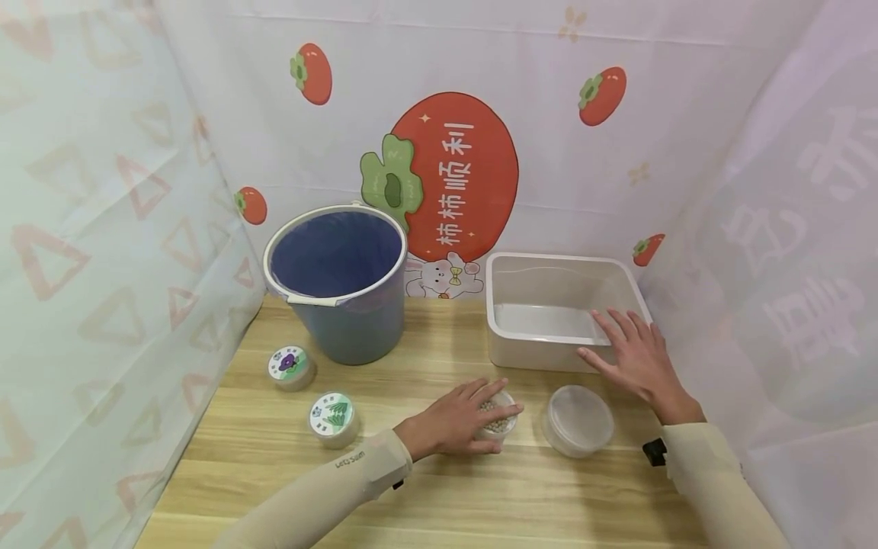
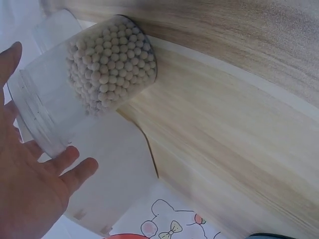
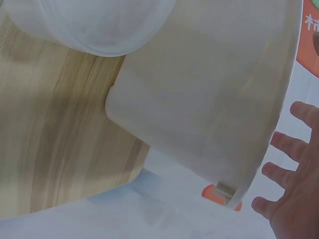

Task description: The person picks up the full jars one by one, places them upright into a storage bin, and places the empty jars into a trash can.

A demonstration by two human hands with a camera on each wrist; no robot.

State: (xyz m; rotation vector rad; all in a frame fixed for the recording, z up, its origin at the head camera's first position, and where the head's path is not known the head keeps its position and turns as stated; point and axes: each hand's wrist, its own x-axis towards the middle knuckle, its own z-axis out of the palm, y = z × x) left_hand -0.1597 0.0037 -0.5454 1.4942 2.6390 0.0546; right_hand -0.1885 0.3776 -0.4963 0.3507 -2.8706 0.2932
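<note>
In the head view my left hand [image 1: 466, 419] reaches over a clear jar of small round pale beads [image 1: 492, 421], fingers spread across its top. The left wrist view shows the beads [image 2: 112, 64] filling the jar's lower part; the fingers [image 2: 79, 174] lie right at its rim, and the thumb is out to the other side. My right hand [image 1: 638, 362] has its fingers spread over the front right rim of a white rectangular bin [image 1: 542, 347]. Just before the bin stands a round clear container with a frosted top [image 1: 581, 419].
A tall blue bucket [image 1: 357, 320] with a white rim stands at the back left. Two small round tubs, one with a purple-pictured label [image 1: 289, 366] and one with a green-pictured label [image 1: 332, 418], sit before it. Printed cloth [image 1: 549, 191] hangs around the wooden table [image 1: 439, 503].
</note>
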